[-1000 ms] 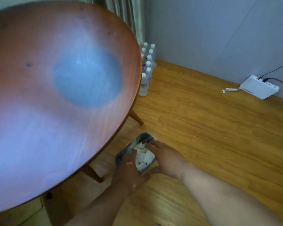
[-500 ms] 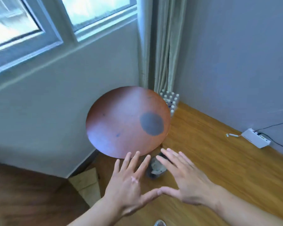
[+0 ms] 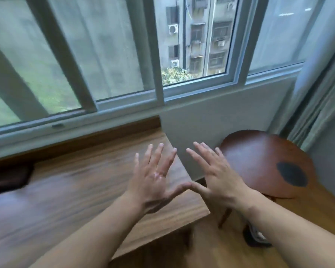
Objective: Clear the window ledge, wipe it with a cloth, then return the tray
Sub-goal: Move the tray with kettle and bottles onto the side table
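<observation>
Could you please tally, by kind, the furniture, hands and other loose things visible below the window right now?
Hands: 2, left hand and right hand, both empty
Round wooden tables: 1
Wooden ledge tops: 1
Dark objects on the ledge, blurred: 1
Bins on the floor: 1
Total: 6

ledge [image 3: 75,190]: you see a wood-grain surface lying flat under the window, its right end stopping just beside the round table.
dark object [image 3: 8,179]: at the ledge's left edge, blurred.

Single head-worn view, angled forward and down, close above wooden ledge [image 3: 70,190], facing window [image 3: 124,55]
</observation>
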